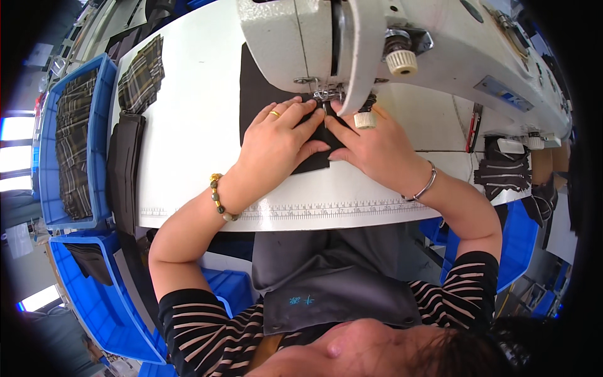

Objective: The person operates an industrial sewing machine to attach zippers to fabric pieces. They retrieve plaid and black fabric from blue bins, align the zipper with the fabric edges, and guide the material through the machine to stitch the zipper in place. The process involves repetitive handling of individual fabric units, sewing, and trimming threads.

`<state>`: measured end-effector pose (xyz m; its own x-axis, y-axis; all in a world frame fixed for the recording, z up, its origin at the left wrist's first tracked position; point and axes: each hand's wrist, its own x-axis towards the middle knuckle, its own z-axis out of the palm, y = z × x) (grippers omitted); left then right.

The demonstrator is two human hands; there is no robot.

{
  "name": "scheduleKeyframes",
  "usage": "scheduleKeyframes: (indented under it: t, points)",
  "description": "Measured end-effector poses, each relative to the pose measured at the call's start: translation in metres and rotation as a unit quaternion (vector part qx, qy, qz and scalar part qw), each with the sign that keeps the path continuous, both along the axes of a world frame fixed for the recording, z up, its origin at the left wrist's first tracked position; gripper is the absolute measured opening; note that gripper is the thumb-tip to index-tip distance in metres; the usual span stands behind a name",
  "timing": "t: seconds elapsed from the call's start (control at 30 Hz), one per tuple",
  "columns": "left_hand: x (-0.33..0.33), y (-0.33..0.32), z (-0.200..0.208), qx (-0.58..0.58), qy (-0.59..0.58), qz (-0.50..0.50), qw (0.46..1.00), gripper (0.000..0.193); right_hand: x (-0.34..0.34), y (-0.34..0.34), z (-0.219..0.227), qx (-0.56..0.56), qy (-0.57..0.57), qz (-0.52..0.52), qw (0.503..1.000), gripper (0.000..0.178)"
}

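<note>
A dark fabric panel [254, 81] lies on the white table under the head of a sewing machine [276, 47]. My left hand [279, 135] rests flat on the panel, fingers stretched toward the presser foot [326, 94]. On the other side, my right hand [374, 144] also presses on the cloth, its fingertips close to the left ones just before the foot. Part of the right hand's fingers is hidden behind the machine's white knob [364, 119]. The needle area is too small to make out clearly.
Plaid fabric pieces [141, 72] and folded dark pieces [125, 163] lie at the table's left. A blue bin [107, 81] holds more plaid cloth. Red-handled tool [474, 129] and zippered dark pieces [502, 176] sit at right. A printed ruler [314, 208] runs along the front edge.
</note>
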<state>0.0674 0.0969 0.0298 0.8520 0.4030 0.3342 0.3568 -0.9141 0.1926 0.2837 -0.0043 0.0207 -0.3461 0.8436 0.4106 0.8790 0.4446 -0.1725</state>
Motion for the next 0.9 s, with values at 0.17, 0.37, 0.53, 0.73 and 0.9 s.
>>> scheduleKeyframes:
  t: [0.17,0.37,0.53,0.73,0.9]
  points:
    - [0.002,0.003,-0.002,-0.031,-0.021,0.017,0.999,0.047,0.004,0.004,0.006,-0.031,0.038,-0.004,0.999,0.043]
    - [-0.004,-0.011,0.001,-0.037,-0.016,0.002,0.999,0.048,0.006,-0.005,0.003,-0.003,0.024,0.006,1.0,0.044]
    - [-0.004,-0.013,0.003,-0.032,-0.013,0.001,0.999,0.049,0.001,-0.007,0.0,-0.014,0.028,0.003,1.0,0.043]
    - [-0.004,-0.011,0.004,-0.027,-0.007,-0.005,1.0,0.051,0.001,-0.007,-0.001,-0.011,0.027,-0.001,1.0,0.043]
    - [0.002,-0.004,0.001,-0.021,-0.025,0.003,0.999,0.05,0.004,0.0,-0.002,-0.009,0.038,0.005,0.999,0.04]
